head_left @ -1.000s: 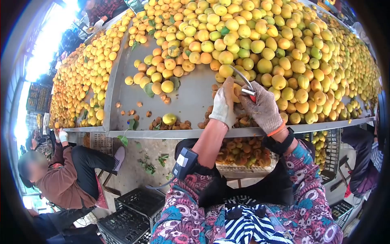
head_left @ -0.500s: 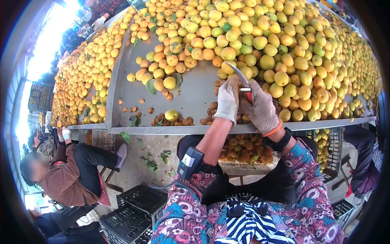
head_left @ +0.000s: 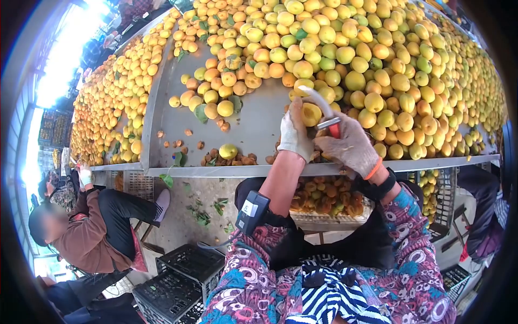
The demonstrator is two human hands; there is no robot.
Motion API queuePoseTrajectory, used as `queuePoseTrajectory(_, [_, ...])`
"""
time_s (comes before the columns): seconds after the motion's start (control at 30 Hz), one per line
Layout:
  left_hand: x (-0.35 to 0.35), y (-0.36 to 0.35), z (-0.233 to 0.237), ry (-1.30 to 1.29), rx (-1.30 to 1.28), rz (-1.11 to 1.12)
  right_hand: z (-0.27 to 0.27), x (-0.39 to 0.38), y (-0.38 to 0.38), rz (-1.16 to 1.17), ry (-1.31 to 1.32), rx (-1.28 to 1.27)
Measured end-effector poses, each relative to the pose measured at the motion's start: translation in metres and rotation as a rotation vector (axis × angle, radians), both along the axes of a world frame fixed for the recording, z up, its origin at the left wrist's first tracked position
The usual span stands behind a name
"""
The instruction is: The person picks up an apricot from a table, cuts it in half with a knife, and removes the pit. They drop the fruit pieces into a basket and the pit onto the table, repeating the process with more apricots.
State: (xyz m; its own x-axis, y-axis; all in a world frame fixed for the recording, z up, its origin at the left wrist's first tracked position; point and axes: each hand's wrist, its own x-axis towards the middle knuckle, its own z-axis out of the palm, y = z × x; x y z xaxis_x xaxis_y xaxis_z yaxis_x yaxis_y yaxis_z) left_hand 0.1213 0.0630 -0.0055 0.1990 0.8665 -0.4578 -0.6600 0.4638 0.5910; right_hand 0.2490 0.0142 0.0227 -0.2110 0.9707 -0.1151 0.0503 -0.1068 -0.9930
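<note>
My left hand [head_left: 295, 134], in a white glove, is closed around a yellow apricot [head_left: 311, 115], which shows beyond the fingers. My right hand [head_left: 349, 144], in a dirtier beige glove, grips a knife [head_left: 322, 103] with a curved blade and a red handle. Its blade arcs over the apricot, tip toward my left thumb. Both hands are above the front edge of the metal table [head_left: 253, 121], beside a large heap of apricots [head_left: 372, 81]. Brown apricot pits [head_left: 229, 160] lie along the edge, partly hidden behind my hands.
Below the table edge, between my knees, is a crate of apricot pieces [head_left: 326, 197]. Black plastic crates [head_left: 186, 270] stand on the floor at left. A person in a brown jacket [head_left: 86, 237] sits at the left, near another apricot heap [head_left: 113, 108].
My hands have parted slightly and the apricot now shows between them. My right hand has moved down and right, and the knife has turned over the fruit.
</note>
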Motion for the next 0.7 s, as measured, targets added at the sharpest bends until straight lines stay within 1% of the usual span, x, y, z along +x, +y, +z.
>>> queuePoseTrajectory(0.03, [-0.005,0.001,-0.005,-0.042,0.064,-0.019,0.000,0.002,0.001,-0.095,0.016,-0.038])
queuePoseTrajectory(0.07, [-0.007,0.002,-0.008,-0.085,0.127,-0.039,0.000,0.010,0.002,-0.132,0.029,-0.014])
queuePoseTrajectory(0.13, [-0.005,0.001,-0.011,-0.111,0.230,-0.038,0.005,0.026,0.005,-0.135,-0.119,0.066])
queuePoseTrajectory(0.17, [-0.004,0.001,-0.015,-0.096,0.292,-0.044,0.006,0.026,0.004,-0.183,-0.055,0.036])
queuePoseTrajectory(0.23, [-0.006,0.003,-0.018,-0.157,0.295,-0.076,0.008,0.023,0.002,-0.278,0.081,-0.020])
queuePoseTrajectory(0.3, [-0.011,0.006,-0.012,-0.312,0.171,-0.125,0.013,0.020,0.001,-0.304,0.249,-0.087])
queuePoseTrajectory(0.33, [-0.009,0.002,-0.006,-0.070,0.317,-0.106,0.014,0.020,0.001,-0.318,0.335,-0.121])
queuePoseTrajectory(0.37, [-0.006,-0.005,0.000,0.174,0.461,-0.087,0.014,0.021,0.000,-0.337,0.355,-0.103])
queuePoseTrajectory(0.43, [-0.005,-0.018,0.017,0.369,0.674,-0.196,0.016,0.023,0.001,-0.375,0.397,-0.064])
queuePoseTrajectory(0.5, [-0.009,-0.028,0.027,0.261,0.810,-0.459,0.018,0.030,0.000,-0.403,0.361,-0.031])
queuePoseTrajectory(0.53, [-0.001,-0.033,0.019,0.212,0.844,-0.588,0.019,0.035,-0.002,-0.418,0.341,-0.016])
queuePoseTrajectory(0.6, [0.006,-0.048,0.023,0.281,0.827,-0.926,0.021,0.043,-0.005,-0.434,0.321,-0.018])
queuePoseTrajectory(0.7, [0.009,-0.048,0.024,0.543,1.120,-0.831,0.023,0.050,-0.010,-0.443,0.384,-0.016])
